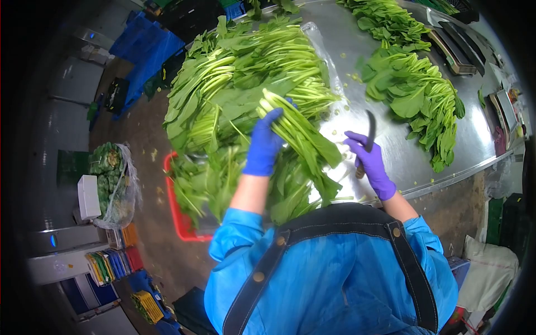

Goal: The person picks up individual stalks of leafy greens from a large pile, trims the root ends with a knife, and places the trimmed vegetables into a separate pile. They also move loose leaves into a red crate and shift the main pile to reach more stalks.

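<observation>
My left hand (pixel 264 142), in a blue glove, is closed round a bunch of leafy greens (pixel 301 134). The pale stem ends point up and away from me, and the leaves hang toward my apron. In a purple glove, my right hand (pixel 371 162) grips a curved knife (pixel 371 129) by its handle, blade upward, to the right of the bunch and apart from it. Beyond my left hand lies a large pile of the same greens (pixel 251 67). More leaves fill a red crate (pixel 177 204) at the lower left.
Trimmed greens (pixel 413 95) lie in a row on the right of the metal table (pixel 391 178). A clear plastic sheet (pixel 318 44) borders the pile. Small stem scraps dot the tabletop. Bagged vegetables (pixel 109 178) and a blue pallet (pixel 148 50) stand left on the floor.
</observation>
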### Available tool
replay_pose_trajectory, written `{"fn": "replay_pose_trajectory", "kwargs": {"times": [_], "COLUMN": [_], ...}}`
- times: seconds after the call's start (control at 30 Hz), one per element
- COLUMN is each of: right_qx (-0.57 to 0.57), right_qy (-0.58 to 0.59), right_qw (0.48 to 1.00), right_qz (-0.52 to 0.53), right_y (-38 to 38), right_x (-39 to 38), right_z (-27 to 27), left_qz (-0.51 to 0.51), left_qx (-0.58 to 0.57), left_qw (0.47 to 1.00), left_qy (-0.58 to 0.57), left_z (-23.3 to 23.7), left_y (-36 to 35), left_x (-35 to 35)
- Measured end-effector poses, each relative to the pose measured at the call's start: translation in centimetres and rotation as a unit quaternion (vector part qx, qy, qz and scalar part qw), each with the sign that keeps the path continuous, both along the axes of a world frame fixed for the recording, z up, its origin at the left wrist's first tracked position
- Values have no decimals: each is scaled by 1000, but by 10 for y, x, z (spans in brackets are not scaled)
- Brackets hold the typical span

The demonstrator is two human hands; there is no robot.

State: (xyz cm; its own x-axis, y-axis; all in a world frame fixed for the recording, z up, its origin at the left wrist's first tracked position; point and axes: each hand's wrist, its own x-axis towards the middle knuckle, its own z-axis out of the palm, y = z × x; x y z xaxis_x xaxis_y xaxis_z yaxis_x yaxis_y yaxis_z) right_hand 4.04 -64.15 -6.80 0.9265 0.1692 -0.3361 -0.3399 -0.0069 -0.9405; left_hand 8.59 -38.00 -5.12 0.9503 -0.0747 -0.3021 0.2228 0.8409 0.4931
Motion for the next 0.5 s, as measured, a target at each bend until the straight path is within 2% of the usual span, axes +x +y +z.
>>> {"fn": "replay_pose_trajectory", "kwargs": {"times": [0.07,0.13,0.17,0.23,0.27,0.3,0.37,0.4,0.47,0.5], "right_qx": [16,-30,-7,-65,-106,-109,-200,-201,-130,-131], "right_qy": [-110,-214,-245,-309,-343,-342,-182,-180,-263,-261], "right_qw": [993,974,967,945,930,930,947,947,947,948], "right_qz": [28,69,67,86,83,77,176,172,130,128], "right_y": [18,29,38,50,53,53,51,50,46,37], "right_x": [6,12,13,14,11,9,3,-2,-13,-15], "right_z": [1,4,7,2,4,4,1,-12,-47,-43], "left_qz": [-19,-21,-27,32,24,40,46,42,13,4], "left_qx": [17,56,54,19,18,-15,-57,-58,-52,-14], "left_qw": [999,995,995,996,997,999,997,997,995,998], "left_qy": [-23,-85,-85,-76,-76,-32,33,34,78,62], "left_z": [-3,-3,-1,12,17,23,17,14,6,-5], "left_y": [-1,-9,-14,-27,-32,-36,-35,-37,-39,-40], "left_x": [3,6,7,4,2,-2,-6,-10,-19,-22]}}
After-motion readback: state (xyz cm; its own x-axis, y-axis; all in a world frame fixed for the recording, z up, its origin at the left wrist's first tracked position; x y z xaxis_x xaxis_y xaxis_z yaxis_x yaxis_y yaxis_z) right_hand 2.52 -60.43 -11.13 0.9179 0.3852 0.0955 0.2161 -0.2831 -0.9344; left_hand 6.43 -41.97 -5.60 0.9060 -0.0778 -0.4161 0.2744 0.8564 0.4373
